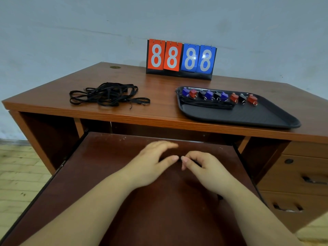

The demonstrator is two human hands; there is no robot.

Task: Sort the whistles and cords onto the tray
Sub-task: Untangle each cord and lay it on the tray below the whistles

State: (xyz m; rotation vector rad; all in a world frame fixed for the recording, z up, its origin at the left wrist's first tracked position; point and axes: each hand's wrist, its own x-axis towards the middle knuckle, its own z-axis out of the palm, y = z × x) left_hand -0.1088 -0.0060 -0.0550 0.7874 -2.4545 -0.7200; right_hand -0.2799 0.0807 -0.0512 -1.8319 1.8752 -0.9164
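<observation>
On the pull-out keyboard shelf [110, 174] below the desktop, both hands rest with relaxed fingers and grasp nothing: the left hand [150, 166] has its fingers spread and slightly blurred, and the right hand [204, 167] is loosely curled, with the fingertips of the two hands nearly meeting. Up on the wooden desk [159, 89], a black tray [248, 118] sits on the right side near the front edge. A row of whistles [220, 97] lies along the tray's far side, coloured purple, red and black, each with a small metal ring. Just in front of that row, on the tray's floor, lies a black cord [209, 104] stretched out lengthwise; how many cords lie there is hard to tell against the dark tray. On the left half of the desk, well apart from the tray, a tangled pile of black cords [108, 95] rests on the bare wood. At the back of the desk, against the pale wall [71, 32], stands a flip scoreboard [181, 59] with two red and two blue cards, all showing 8. Drawers [305, 176] with dark handles are at the desk's right.
</observation>
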